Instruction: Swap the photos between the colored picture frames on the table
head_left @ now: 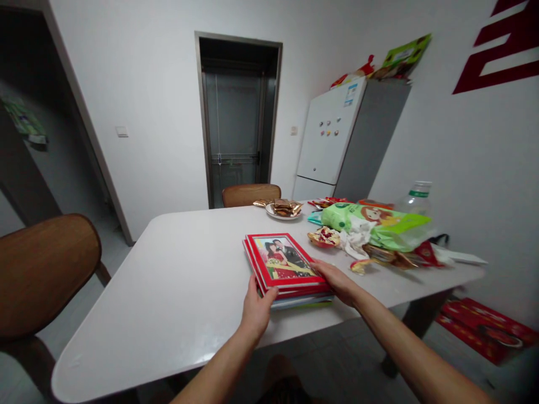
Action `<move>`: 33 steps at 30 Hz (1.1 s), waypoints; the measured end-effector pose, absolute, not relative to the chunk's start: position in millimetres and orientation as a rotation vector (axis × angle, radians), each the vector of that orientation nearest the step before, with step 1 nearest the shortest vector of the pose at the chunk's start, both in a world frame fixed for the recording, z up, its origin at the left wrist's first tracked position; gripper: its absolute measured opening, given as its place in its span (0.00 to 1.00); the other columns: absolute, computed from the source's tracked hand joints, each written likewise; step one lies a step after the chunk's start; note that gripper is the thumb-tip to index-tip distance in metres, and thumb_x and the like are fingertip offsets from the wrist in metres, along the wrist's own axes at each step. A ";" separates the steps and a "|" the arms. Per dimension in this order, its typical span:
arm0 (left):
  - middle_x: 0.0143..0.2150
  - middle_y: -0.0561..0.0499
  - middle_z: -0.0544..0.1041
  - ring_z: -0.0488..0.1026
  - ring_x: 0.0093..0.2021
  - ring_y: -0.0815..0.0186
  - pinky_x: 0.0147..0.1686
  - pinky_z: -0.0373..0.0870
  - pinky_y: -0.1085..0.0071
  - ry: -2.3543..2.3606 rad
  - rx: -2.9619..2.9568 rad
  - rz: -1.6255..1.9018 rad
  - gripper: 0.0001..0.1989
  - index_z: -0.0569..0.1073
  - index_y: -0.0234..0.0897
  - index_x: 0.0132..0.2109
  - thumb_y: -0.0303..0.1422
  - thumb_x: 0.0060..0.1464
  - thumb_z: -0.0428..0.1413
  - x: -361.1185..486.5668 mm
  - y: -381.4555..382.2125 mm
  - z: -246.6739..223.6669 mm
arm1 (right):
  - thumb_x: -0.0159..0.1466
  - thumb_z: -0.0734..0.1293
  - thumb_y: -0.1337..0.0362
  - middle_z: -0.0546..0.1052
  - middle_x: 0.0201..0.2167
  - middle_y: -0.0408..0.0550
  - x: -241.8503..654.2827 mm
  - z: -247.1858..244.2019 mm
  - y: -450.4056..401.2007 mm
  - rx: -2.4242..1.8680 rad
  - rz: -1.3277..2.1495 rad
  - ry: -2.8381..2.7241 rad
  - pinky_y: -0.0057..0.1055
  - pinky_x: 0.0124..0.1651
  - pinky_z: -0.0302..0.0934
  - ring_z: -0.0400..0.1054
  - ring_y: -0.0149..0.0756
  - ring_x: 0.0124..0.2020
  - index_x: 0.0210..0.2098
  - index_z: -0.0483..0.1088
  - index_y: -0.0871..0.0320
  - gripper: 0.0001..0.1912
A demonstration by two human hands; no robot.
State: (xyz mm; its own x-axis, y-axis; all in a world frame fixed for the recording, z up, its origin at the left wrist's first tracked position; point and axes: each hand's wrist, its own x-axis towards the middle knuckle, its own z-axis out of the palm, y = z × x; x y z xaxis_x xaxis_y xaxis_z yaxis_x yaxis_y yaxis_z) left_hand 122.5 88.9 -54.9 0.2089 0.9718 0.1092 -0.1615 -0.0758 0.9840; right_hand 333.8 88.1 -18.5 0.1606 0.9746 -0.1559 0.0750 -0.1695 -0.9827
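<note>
A stack of books [286, 261] lies on the white table [189, 280] near its front edge. On top is a red-framed cover with a photo of a couple; blue and green edges show lower down. My left hand [257, 306] grips the stack's near left corner, thumb on the front edge and fingers along the left side. At the right side, my right hand [334, 280] holds the stack, its fingers over the edge of the top cover.
Right of the books lie an opened pomegranate [324, 237], crumpled tissue, wrappers and a green bag [374, 224]. A plate of wrapped snacks [284, 210] and a clear bottle [419, 199] stand farther back. Wooden chairs [46, 269] flank the table's left and far sides.
</note>
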 end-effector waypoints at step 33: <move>0.39 0.46 0.71 0.70 0.41 0.63 0.39 0.63 0.69 1.392 0.942 1.621 0.26 0.58 0.35 0.51 0.29 0.43 0.55 -47.3 154.0 -0.8 | 0.51 0.58 0.64 0.71 0.29 0.45 148.6 -4.0 177.0 -1.440 0.631 -1.208 0.28 0.35 0.57 0.64 0.33 0.30 0.57 0.49 0.61 0.34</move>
State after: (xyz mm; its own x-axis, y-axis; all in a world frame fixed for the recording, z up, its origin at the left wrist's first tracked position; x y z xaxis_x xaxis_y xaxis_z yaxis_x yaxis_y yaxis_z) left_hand -47.3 154.0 -0.8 -0.4170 0.9078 0.0435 -0.0943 -0.0908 0.9914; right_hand 148.6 177.0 -4.0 0.3381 0.9114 0.2345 0.3279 0.1195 -0.9371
